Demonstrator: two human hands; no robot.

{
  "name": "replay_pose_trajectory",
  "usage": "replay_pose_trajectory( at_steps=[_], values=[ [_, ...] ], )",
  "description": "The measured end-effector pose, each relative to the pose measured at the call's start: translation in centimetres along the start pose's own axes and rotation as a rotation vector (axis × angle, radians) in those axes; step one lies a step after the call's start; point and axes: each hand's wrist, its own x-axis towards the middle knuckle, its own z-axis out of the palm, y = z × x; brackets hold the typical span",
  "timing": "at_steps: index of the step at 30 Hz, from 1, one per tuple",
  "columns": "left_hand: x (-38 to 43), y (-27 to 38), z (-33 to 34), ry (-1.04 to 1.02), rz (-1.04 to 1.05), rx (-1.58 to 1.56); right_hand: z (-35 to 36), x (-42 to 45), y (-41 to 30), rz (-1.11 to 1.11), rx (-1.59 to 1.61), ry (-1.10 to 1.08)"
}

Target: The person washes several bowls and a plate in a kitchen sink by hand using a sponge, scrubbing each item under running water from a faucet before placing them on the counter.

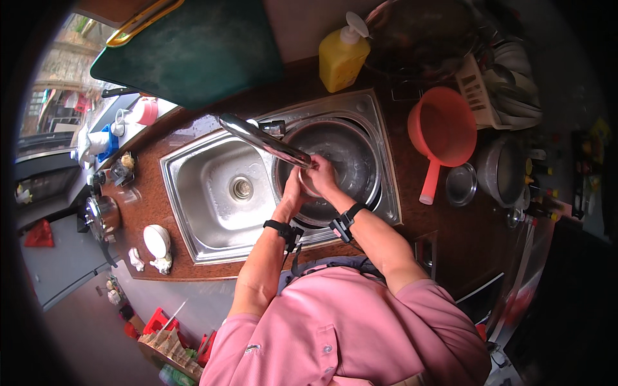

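Both my hands are close together under the mouth of a chrome faucet (pixel 265 140). My left hand (pixel 292 189) is around the side of a small pale round bowl (pixel 309 184), which my hands partly cover. My right hand (pixel 321 175) is at the bowl's rim and inner side, just beside the faucet's end. Beneath them, a large round metal basin (pixel 355 159) with some water sits in the right sink bowl. The left sink bowl (pixel 207 198) has a round drain strainer (pixel 241 188).
A yellow pump bottle (pixel 342 60) stands behind the sink, near a green cutting board (pixel 193 53). At right are a red dipper (pixel 442 128), a glass lid (pixel 461 184), a metal pot (pixel 502 171) and a dish rack (pixel 475 94). A white bowl (pixel 157 241) lies at left.
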Motion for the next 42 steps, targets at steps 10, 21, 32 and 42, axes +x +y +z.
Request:
replay_pose_trajectory(
  at_steps=[10,21,32,42],
  values=[
    [1.2,-1.1,0.3,0.120,0.412,0.189,-6.7,-2.5,-4.2,-0.331,-0.599,-0.781],
    [1.0,-1.4,2.4,0.243,0.601,0.697,-4.6,-0.9,-2.3,-0.601,-0.829,-0.137],
    [0.4,-1.3,2.9,0.337,0.755,0.902,-5.0,-1.8,-2.4,0.068,-0.539,-0.629],
    [-0.2,-1.2,3.0,0.236,0.840,1.199,-8.3,-1.0,-4.4,-0.673,-1.158,-0.290]
  ],
)
